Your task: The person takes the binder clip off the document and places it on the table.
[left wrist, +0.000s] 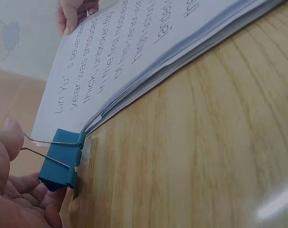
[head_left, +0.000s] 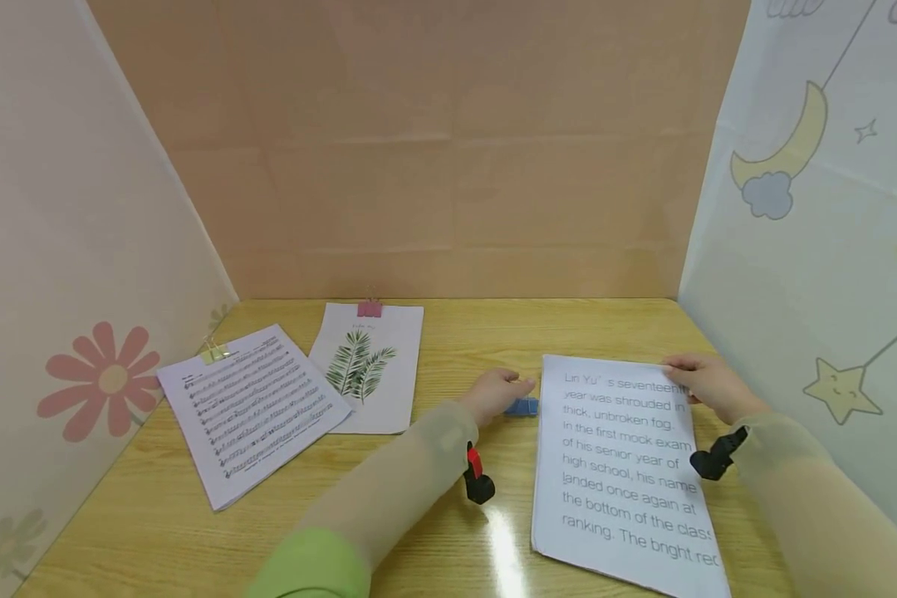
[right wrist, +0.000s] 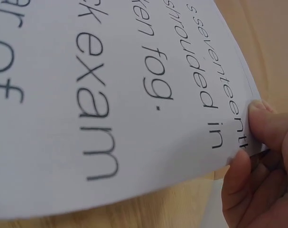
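Observation:
A stack of white sheets (head_left: pixel 620 482) printed with large English text lies at the right of the table. At its top right corner my right hand (head_left: pixel 708 386) pinches the paper between thumb and fingers, as the right wrist view shows close up. My left hand (head_left: pixel 497 395) holds a blue binder clip (left wrist: pixel 63 159) beside the stack's upper left edge. The clip's two wire handles point toward the left thumb (left wrist: pixel 10 137), and its blue body overlaps the stack's corner in the left wrist view. Several layers of paper show along the stack's side.
On the left lies sheet music (head_left: pixel 254 415) with a yellow binder clip (head_left: pixel 215 354). Partly under it is a leaf-print sheet (head_left: pixel 389 399) with a pink binder clip (head_left: pixel 370 309). A brown back wall (head_left: pixel 448 166) and patterned side panels enclose the wooden table.

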A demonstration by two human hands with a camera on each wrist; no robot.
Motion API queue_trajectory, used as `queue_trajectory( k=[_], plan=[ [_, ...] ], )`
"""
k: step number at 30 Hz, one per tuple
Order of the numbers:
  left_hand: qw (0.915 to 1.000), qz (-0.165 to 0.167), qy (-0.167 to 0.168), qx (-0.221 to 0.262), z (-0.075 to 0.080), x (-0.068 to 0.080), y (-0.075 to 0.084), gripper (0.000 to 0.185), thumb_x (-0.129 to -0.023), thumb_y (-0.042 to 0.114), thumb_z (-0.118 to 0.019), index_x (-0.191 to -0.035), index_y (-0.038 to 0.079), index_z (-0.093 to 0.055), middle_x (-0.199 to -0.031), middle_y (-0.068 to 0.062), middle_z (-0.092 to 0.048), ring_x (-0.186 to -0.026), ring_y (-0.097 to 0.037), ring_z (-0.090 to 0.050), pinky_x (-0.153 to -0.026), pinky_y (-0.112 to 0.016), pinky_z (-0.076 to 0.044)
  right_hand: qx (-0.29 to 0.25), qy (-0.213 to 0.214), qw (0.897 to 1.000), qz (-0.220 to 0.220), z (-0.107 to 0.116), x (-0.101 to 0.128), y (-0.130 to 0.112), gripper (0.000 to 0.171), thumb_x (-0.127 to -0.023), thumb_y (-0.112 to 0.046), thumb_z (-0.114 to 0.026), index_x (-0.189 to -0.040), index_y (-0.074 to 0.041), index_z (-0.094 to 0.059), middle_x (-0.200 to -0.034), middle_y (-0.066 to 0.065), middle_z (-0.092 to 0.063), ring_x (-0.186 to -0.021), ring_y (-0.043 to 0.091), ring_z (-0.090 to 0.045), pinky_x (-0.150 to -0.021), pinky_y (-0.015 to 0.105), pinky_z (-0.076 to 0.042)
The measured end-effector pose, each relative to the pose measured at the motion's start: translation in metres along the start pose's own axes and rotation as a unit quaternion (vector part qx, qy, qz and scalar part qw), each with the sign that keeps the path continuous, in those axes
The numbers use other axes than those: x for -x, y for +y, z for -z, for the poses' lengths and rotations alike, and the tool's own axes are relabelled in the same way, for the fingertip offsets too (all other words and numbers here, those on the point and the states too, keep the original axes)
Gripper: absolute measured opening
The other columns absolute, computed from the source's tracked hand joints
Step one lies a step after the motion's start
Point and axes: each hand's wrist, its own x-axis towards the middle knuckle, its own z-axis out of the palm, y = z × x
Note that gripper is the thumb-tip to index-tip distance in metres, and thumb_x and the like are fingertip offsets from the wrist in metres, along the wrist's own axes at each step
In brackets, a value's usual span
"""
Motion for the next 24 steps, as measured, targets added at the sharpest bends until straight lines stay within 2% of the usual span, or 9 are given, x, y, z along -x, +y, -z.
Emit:
queue_trajectory(
  k=[5, 11, 16, 20, 22, 23, 24],
  plan=[
    [1.0, 0.004, -0.004, -0.005, -0.01, -0.002, -0.002, 0.062, -0.09, 0.051, -0.062, -0.135, 0.009, -0.054, -0.134, -0.008, -0.055, -0.122, -0.03, -0.051, -0.097, -0.05, -0.043, 0.0, -0.003, 1.0, -0.012, 0.003, 0.0, 0.01, 0.043, -0.102, -0.024, -0.049, -0.129, 0.009, -0.05, -0.104, 0.009, -0.061, -0.088, 0.019, -0.051, -0.069, 0.031, -0.048],
    [0.9999, 0.015, -0.007, 0.005, -0.012, -0.004, -0.006, 0.064, -0.088, 0.052, -0.063, -0.136, 0.011, -0.053, -0.135, -0.006, -0.054, -0.124, -0.029, -0.05, -0.097, -0.05, -0.043, -0.005, -0.002, 1.0, -0.018, 0.003, 0.001, 0.019, 0.043, -0.102, -0.024, -0.049, -0.129, 0.01, -0.049, -0.102, 0.007, -0.061, -0.087, 0.018, -0.05, -0.069, 0.031, -0.047],
    [1.0, -0.001, -0.009, -0.001, -0.009, 0.0, -0.009, 0.061, -0.092, 0.049, -0.06, -0.139, 0.01, -0.05, -0.14, -0.009, -0.049, -0.127, -0.029, -0.047, -0.1, -0.048, -0.041, -0.009, -0.003, 1.0, -0.021, 0.002, -0.001, 0.024, 0.044, -0.102, -0.024, -0.049, -0.129, 0.01, -0.049, -0.099, 0.004, -0.062, -0.085, 0.017, -0.051, -0.069, 0.032, -0.047],
    [0.9981, -0.04, 0.019, -0.043, -0.007, 0.009, -0.006, 0.06, -0.092, 0.048, -0.061, -0.14, 0.013, -0.05, -0.145, -0.009, -0.042, -0.132, -0.028, -0.039, -0.104, -0.047, -0.037, -0.009, -0.004, 1.0, -0.027, 0.001, -0.003, 0.026, 0.044, -0.101, -0.024, -0.05, -0.13, 0.008, -0.049, -0.102, 0.006, -0.062, -0.087, 0.019, -0.051, -0.07, 0.032, -0.047],
    [0.9889, -0.092, 0.026, -0.113, -0.006, 0.016, -0.001, 0.053, -0.091, 0.048, -0.061, -0.133, 0.016, -0.056, -0.141, -0.005, -0.045, -0.131, -0.026, -0.039, -0.105, -0.045, -0.034, -0.006, -0.005, 1.0, -0.029, 0.001, -0.004, 0.027, 0.045, -0.101, -0.025, -0.05, -0.132, 0.008, -0.048, -0.106, 0.009, -0.061, -0.089, 0.021, -0.051, -0.07, 0.032, -0.048],
    [0.9789, -0.126, 0.023, -0.159, -0.007, 0.021, 0.003, 0.047, -0.091, 0.047, -0.061, -0.127, 0.018, -0.06, -0.137, -0.002, -0.049, -0.129, -0.023, -0.04, -0.104, -0.044, -0.034, -0.006, -0.006, 0.999, -0.031, 0.002, -0.004, 0.027, 0.046, -0.101, -0.026, -0.05, -0.132, 0.008, -0.048, -0.108, 0.011, -0.06, -0.09, 0.022, -0.05, -0.071, 0.032, -0.047],
    [0.9636, -0.166, 0.011, -0.209, -0.007, 0.026, 0.007, 0.039, -0.091, 0.045, -0.062, -0.121, 0.019, -0.064, -0.132, 0.001, -0.053, -0.125, -0.02, -0.043, -0.102, -0.041, -0.034, -0.004, -0.006, 0.999, -0.034, 0.002, -0.004, 0.027, 0.047, -0.101, -0.027, -0.05, -0.133, 0.008, -0.047, -0.111, 0.013, -0.059, -0.092, 0.023, -0.05, -0.071, 0.032, -0.047]
  ],
)
